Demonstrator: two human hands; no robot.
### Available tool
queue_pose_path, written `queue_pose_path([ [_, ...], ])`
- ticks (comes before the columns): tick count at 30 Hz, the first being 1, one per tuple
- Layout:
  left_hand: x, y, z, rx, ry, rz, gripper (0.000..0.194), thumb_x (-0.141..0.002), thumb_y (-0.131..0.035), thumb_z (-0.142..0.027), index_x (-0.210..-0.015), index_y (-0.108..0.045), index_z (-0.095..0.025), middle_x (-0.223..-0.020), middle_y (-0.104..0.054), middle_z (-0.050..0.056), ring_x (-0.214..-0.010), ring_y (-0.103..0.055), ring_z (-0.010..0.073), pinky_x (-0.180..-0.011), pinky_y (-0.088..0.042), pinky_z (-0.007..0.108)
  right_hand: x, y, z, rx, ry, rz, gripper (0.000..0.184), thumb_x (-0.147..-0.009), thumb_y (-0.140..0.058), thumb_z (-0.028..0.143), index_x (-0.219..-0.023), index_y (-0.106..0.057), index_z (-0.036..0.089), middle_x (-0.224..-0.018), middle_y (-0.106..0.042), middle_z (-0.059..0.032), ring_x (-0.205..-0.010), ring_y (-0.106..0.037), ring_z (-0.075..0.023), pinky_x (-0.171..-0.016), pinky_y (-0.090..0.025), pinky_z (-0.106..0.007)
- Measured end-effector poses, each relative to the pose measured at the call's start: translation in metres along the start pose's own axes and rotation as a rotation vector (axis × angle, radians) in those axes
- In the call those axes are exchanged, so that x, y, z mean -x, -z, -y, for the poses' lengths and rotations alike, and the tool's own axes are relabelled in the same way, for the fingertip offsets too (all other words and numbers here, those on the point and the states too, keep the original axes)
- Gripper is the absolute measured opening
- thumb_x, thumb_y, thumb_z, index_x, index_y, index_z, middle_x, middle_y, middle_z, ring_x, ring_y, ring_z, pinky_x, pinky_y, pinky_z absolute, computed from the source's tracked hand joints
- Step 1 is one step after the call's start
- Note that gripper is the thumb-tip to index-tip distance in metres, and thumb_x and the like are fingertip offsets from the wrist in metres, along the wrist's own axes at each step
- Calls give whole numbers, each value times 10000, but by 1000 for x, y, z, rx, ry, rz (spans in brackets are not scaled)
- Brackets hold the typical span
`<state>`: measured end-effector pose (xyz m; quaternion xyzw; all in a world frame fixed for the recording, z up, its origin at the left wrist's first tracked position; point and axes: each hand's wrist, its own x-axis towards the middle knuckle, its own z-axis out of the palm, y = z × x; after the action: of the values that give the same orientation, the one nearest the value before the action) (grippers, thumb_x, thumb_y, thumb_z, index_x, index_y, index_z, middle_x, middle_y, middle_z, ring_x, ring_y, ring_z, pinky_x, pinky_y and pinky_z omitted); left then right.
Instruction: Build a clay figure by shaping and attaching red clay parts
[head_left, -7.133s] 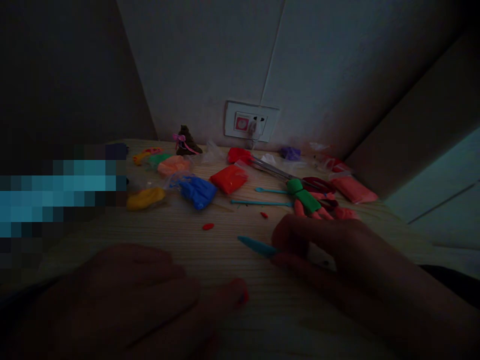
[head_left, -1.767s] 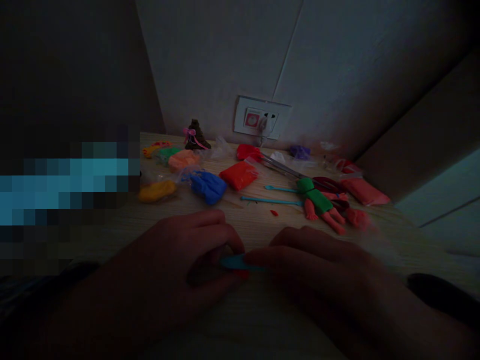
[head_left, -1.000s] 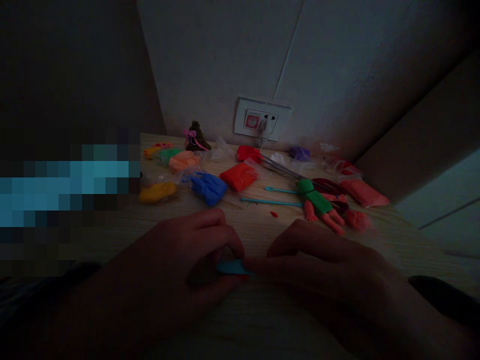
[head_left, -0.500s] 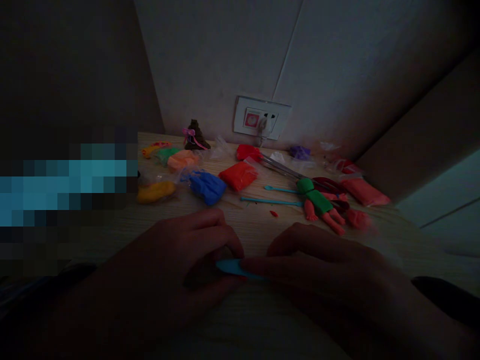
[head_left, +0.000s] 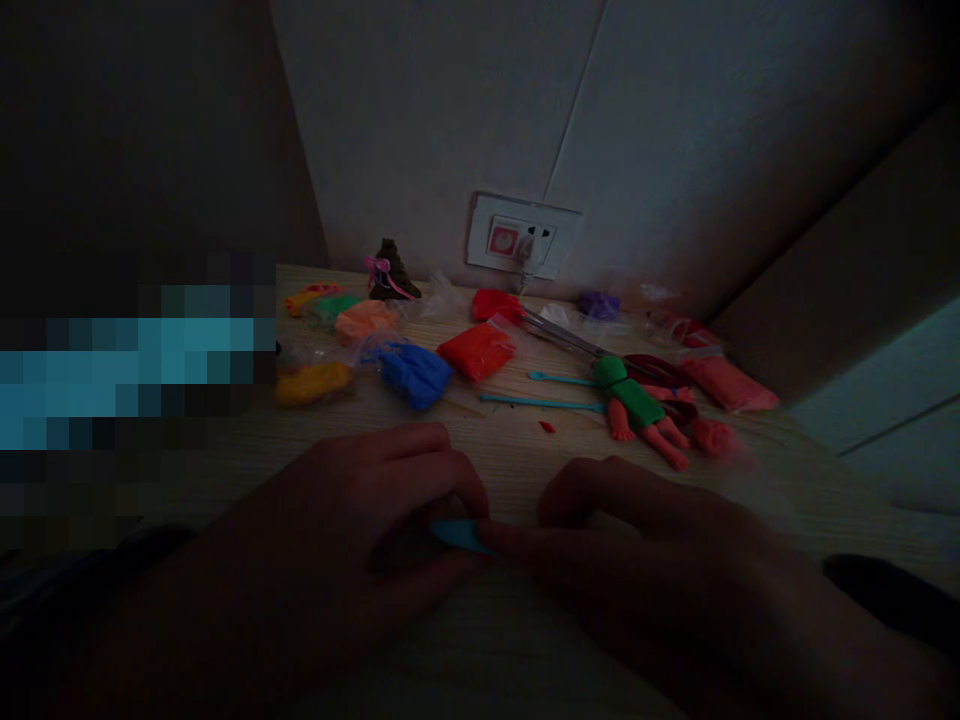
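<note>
My right hand pinches a light blue plastic clay knife by its hidden end, with the flat rounded end pointing left. My left hand is curled, thumb and fingertips coming together around the clay knife's edge; whether something small sits between them is too dark to tell. Beyond the hands lies a clay doll with a green head and top and coral arms and legs. Two thin light blue clay tools rest left of the doll. A small red bit of clay lies in front of them.
Bags of clay, blue, red, yellow and coral, lie across the wooden table. Scissors lie partly behind the doll. A dark brown clay figure stands by the wall, near a socket.
My right hand has shifted slightly, its fingers lower and covering more of the clay knife. My left hand stays nearly in place. The picture is a little darker.
</note>
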<state>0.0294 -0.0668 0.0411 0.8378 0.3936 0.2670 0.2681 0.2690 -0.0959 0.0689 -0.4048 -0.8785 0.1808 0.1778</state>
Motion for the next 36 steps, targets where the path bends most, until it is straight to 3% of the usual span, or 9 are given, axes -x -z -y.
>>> queue_pose_path([
  [5, -1, -2, 2, 17, -18, -34, 179, -858, -621, -218, -850, -778, -302, -914, -694, -76, -721, -654, 98, -617, -439, 167, -1, -2, 0, -2, -22, 36, 333, -916, -690, 47, -1024, -841, 325, -786, -718, 29, -711, -684, -138, -604, -530, -215],
  [13, -1, -1, 1, 6, -22, -35, 208, -886, -591, -239, -863, -792, -285, -932, -673, -61, -758, -641, 106, -653, -455, 161, -1, 6, -4, -38, 43, 76, 495, -844, -665, -61, -1118, -835, 314, -855, -735, 28, -730, -698, -127, -621, -540, -214],
  [18, -3, -1, 2, 11, -71, -16, 174, -880, -648, -192, -880, -794, -286, -928, -679, -53, -771, -655, 114, -664, -463, 187, -2, 4, -6, -55, 62, 109, 511, -863, -627, -34, -1152, -832, 334, -852, -715, 26, -752, -689, -142, -655, -553, -242],
  [22, -3, -2, 3, 0, -81, -44, 204, -898, -597, -193, -871, -781, -278, -962, -677, -61, -777, -643, 114, -655, -451, 189, 0, 4, -3, -46, 76, 76, 521, -892, -553, -78, -1149, -835, 276, -861, -709, 10, -749, -670, -124, -592, -498, -201],
  [26, -2, -3, 6, 22, -92, -16, 166, -885, -662, -173, -910, -781, -285, -999, -696, -57, -780, -642, 117, -651, -451, 205, 0, 3, -4, -53, 77, 69, 466, -882, -595, -93, -1098, -822, 252, -855, -704, 16, -737, -661, -113, -572, -475, -180],
  [30, -1, -6, 9, 48, -160, -57, 189, -870, -672, -126, -918, -754, -290, -1014, -696, -85, -802, -641, 89, -642, -427, 174, -2, 1, -8, -60, 82, 102, 477, -847, -661, -66, -1118, -826, 290, -857, -697, 34, -739, -659, -114, -632, -507, -206],
  [36, -3, -8, 9, 44, -181, -73, 161, -885, -669, -158, -910, -758, -290, -971, -678, -105, -798, -643, 65, -672, -433, 129, 1, -7, -11, -72, 78, 72, 455, -915, -557, -16, -1107, -821, 302, -836, -696, 29, -727, -660, -124, -634, -515, -248],
])
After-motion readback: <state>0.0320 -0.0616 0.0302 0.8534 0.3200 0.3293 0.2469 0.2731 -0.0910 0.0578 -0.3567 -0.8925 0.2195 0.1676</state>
